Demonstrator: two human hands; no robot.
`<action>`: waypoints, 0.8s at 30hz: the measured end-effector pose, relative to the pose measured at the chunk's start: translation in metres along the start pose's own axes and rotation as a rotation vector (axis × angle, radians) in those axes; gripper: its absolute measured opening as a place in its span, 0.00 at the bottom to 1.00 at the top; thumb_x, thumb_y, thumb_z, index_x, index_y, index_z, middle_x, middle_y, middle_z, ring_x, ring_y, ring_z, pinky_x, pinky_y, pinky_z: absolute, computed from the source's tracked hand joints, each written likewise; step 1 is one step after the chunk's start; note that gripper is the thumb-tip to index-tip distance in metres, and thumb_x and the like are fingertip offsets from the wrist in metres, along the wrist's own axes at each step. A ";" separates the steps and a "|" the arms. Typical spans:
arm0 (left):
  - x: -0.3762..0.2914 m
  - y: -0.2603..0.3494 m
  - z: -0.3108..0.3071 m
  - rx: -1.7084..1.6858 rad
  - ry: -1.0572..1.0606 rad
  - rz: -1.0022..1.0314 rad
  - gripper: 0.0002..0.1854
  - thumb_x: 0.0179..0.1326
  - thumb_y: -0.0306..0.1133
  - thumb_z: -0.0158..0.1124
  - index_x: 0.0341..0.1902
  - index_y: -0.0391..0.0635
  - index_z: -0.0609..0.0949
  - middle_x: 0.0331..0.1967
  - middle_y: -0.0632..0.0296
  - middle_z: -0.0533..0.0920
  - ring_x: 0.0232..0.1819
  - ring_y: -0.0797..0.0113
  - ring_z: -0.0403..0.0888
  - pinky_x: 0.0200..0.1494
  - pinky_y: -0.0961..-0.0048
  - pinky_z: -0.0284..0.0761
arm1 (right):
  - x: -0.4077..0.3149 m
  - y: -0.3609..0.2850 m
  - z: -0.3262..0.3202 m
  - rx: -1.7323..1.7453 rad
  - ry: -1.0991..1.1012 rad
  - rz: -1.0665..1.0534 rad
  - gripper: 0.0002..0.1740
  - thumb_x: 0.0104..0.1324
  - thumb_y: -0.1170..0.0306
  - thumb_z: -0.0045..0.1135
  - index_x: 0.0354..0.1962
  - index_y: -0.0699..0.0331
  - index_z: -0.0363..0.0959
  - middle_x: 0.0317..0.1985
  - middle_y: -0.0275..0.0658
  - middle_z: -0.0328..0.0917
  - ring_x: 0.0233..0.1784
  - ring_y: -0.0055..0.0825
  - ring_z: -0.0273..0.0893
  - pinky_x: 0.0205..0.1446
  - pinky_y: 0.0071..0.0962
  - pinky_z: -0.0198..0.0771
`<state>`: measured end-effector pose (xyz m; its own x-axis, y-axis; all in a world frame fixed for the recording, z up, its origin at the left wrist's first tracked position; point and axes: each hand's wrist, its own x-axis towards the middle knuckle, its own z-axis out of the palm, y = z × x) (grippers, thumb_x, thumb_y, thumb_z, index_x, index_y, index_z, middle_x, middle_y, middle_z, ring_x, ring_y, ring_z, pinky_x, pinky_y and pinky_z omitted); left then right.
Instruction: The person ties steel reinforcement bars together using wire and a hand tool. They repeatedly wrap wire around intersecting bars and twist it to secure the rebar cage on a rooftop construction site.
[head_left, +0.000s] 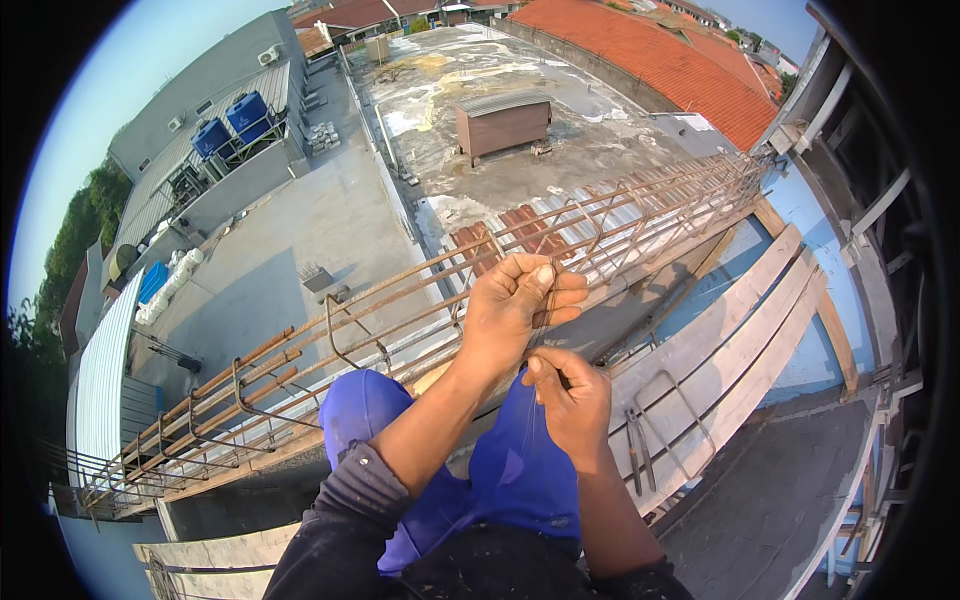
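Thin tie wires (538, 337) run between my two hands above my knees. My left hand (514, 300) pinches their upper part between thumb and forefinger, its other fingers loosely spread. Just below and to the right, my right hand (570, 394) holds the lower part between thumb and fingertips; loose ends hang beneath. Beyond my hands lies a long cage of rusty rebar (420, 289) with bent stirrups (330, 330). On the planks to the right rest pincers (641, 454) with dark handles, beside a bent rectangular stirrup (711, 431).
Wooden planks (750, 330) with gaps between them lie at the right, more planks (225, 551) at the lower left. Past the rebar cage is a drop to a lower grey roof (300, 217). Corrugated sheets (525, 229) lie behind the cage. Metal framing (885, 202) stands far right.
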<state>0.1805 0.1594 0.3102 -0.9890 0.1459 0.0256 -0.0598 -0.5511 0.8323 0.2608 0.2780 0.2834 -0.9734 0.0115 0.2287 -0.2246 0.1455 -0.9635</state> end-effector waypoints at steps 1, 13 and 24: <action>0.000 0.000 0.002 -0.031 0.010 -0.007 0.07 0.76 0.32 0.59 0.50 0.42 0.78 0.45 0.48 0.87 0.46 0.58 0.89 0.49 0.61 0.90 | 0.000 -0.001 0.001 0.026 0.017 0.044 0.09 0.72 0.71 0.63 0.44 0.69 0.82 0.27 0.38 0.85 0.26 0.17 0.76 0.31 0.22 0.72; 0.005 -0.005 -0.012 0.051 -0.083 0.171 0.08 0.78 0.35 0.57 0.49 0.42 0.76 0.31 0.65 0.77 0.31 0.74 0.79 0.43 0.71 0.88 | 0.006 0.007 0.003 0.030 -0.043 -0.020 0.11 0.70 0.70 0.61 0.46 0.67 0.75 0.27 0.44 0.81 0.26 0.32 0.78 0.33 0.34 0.71; 0.160 0.170 -0.243 -0.536 0.260 -0.022 0.13 0.82 0.28 0.46 0.35 0.42 0.68 0.22 0.72 0.53 0.18 0.80 0.45 0.16 0.79 0.44 | -0.080 0.036 -0.022 0.119 -0.355 -0.187 0.17 0.75 0.57 0.58 0.35 0.62 0.77 0.40 0.42 0.82 0.47 0.38 0.79 0.52 0.41 0.70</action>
<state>-0.0209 -0.1107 0.3214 -0.9833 -0.0069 -0.1816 -0.0738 -0.8982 0.4335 0.3311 0.3046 0.2333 -0.8658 -0.3487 0.3589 -0.3818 -0.0032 -0.9242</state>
